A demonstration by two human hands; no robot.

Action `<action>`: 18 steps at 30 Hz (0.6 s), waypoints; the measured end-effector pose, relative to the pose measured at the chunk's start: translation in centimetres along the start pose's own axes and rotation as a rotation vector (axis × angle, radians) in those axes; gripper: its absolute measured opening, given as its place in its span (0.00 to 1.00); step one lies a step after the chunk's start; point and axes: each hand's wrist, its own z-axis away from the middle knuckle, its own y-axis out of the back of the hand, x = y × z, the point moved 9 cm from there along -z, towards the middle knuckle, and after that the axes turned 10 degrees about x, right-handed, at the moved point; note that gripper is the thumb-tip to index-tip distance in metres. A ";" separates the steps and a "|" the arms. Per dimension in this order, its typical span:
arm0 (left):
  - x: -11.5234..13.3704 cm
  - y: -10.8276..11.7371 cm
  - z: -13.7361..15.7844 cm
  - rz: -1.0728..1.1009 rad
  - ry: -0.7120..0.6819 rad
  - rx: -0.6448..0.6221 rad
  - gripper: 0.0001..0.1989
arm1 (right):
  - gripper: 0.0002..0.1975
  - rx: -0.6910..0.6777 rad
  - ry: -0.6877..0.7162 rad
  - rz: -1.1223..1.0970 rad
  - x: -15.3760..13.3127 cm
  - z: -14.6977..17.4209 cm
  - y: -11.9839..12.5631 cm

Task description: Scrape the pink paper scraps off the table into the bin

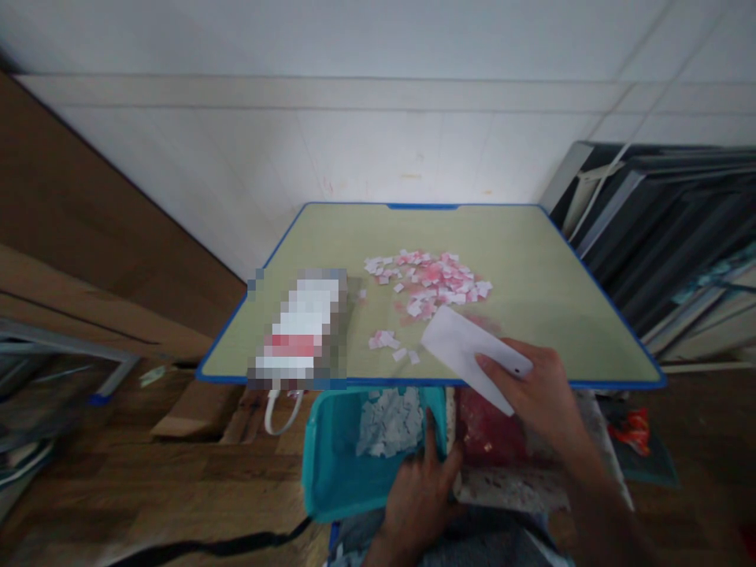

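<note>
Your right hand (540, 394) pinches a white card (466, 354), thumb on top and fingers (502, 370) curled beneath it, near the worktop's (543, 299) near edge. The card slants from the hand toward 10 o'clock, its far corner over the worktop. Just past that corner, at 11 o'clock from it, lies the heap of pink and white scraps (428, 282); a smaller clutch of scraps (387, 340) sits at 9 o'clock from the card, close to the near edge.

Your left hand (422, 488) grips the rim of a teal bin (339, 457) held below the worktop's near edge, fingers closed over the rim, one finger pointing up inside. White scraps (393, 421) lie in the bin. At 3 o'clock from the bin a red bag (490, 433) shows beneath the edge.

The worktop has a blue rim all round. Its right half and far strip are open. At 9 o'clock from the heap a blurred-out object (301, 331) stands by the left edge; no writing on it can be read. Dark panels (667, 236) lean at the right, brown board (88, 236) at the left.
</note>
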 end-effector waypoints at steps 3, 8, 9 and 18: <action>0.0 0.1 0.0 0.000 0.001 0.009 0.45 | 0.10 0.090 0.000 -0.001 -0.2 -0.1 0.8; 0.2 0.4 -0.1 0.004 -0.007 0.042 0.47 | 0.09 0.044 0.048 -0.038 -1.9 -0.7 -1.2; 0.2 0.5 -0.1 0.004 -0.010 0.054 0.47 | 0.09 0.029 0.072 -0.037 -2.4 -0.8 -1.7; 0.2 0.1 0.0 0.001 -0.025 0.060 0.49 | 0.10 0.175 0.056 0.108 -1.6 -0.4 0.5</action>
